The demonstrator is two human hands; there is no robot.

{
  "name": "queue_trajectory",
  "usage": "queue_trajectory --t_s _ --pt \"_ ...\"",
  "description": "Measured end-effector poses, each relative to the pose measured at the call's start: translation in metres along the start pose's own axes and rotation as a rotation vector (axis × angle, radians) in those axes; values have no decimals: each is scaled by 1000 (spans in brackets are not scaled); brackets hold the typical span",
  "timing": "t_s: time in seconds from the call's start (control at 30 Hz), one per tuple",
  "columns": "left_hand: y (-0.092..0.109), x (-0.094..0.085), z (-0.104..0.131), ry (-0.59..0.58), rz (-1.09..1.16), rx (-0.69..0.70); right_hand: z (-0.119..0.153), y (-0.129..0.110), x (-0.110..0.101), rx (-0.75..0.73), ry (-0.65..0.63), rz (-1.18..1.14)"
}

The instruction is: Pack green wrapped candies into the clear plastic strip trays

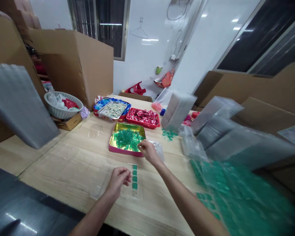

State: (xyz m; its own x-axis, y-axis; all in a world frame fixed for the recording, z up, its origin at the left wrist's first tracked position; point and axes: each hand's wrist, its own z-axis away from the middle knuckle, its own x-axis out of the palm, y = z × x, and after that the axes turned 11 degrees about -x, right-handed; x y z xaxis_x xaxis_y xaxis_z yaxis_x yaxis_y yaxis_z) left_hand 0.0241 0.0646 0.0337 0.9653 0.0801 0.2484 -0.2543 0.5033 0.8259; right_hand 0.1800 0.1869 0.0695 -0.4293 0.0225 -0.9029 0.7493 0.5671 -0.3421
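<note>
My left hand (120, 178) hovers over a clear plastic sheet (123, 193) on the wooden table, its fingers curled together; anything between them is too small to make out. Just right of it, several green squares (134, 179) lie in one column on the sheet. My right hand (146, 149) is at the right front corner of a gold-lined tin (112, 144) with a pink rim. Its thumb and fingers are pinched together, and what they hold, if anything, cannot be made out. Loose green pieces (128, 139) are heaped in the tin.
Behind the tin stand a red tray (158, 124) of red packets and a metal tray (113, 109) of small pieces. A white basket (61, 113) is at the left. Stacked clear trays (178, 109) and filled green sheets (245, 196) occupy the right, with cardboard boxes (95, 65) behind.
</note>
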Motion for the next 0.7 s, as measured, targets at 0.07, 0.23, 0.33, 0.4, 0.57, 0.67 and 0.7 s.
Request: queue_trajectory --t_s 0.07,0.23,0.33,0.4,0.57,0.67,0.7 --pt "6 6 4 -104 196 -102 34 -21 2 -65 149 -294" --pt "-2 14 10 -197 304 -150 104 -56 22 -6 342 -822" --pt "-15 11 14 -137 183 -126 125 -59 33 163 324 -1082" --pt "-23 8 16 -103 71 -106 133 -58 40 284 277 -1228" --pt "-37 3 13 -29 -249 -1 144 -55 57 499 158 -1303" --pt "-43 4 8 24 -500 91 146 -53 64 475 151 -1108" --pt "-44 5 7 42 -568 119 146 -54 65 452 150 -1027"
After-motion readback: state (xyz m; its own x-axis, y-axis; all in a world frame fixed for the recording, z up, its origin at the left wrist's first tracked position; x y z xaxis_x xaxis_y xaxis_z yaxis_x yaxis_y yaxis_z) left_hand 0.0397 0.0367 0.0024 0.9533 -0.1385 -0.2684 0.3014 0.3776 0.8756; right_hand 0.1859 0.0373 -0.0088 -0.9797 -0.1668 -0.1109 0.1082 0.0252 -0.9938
